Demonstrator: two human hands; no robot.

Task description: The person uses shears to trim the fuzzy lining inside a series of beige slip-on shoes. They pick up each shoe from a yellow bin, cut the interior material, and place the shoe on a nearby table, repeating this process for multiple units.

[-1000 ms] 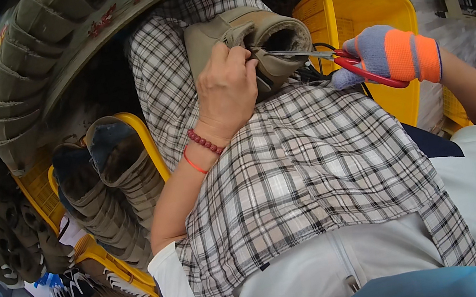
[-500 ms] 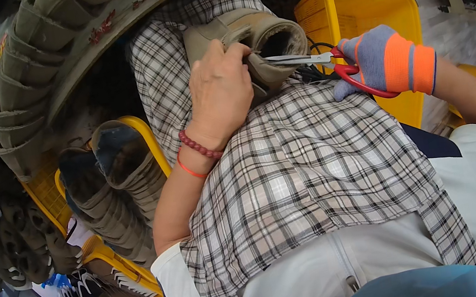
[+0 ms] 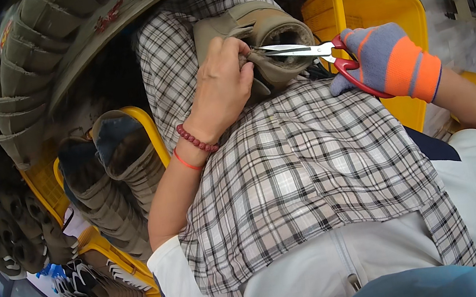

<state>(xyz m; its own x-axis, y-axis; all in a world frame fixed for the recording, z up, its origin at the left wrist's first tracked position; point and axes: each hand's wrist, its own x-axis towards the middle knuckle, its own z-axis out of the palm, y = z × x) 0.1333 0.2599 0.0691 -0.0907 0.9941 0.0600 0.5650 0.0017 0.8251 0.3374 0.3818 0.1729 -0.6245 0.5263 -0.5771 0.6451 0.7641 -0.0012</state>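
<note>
Biggest thing in view is the plaid apron (image 3: pixel 264 191) across the person's lap, with a yellow crate (image 3: pixel 384 4) off to the right. The boot (image 3: pixel 266 16) sits on the lap: dull khaki, a tanner patch up top, fuzzy lining, opening facing right. The right grip (image 3: pixel 383 58), gloved in grey and orange, is wrapped round the scissors (image 3: pixel 313 51), red handles, blades slightly apart at the boot's opening. The left grip (image 3: pixel 219 82), bare, is pinching the boot's edge right by the tips.
</note>
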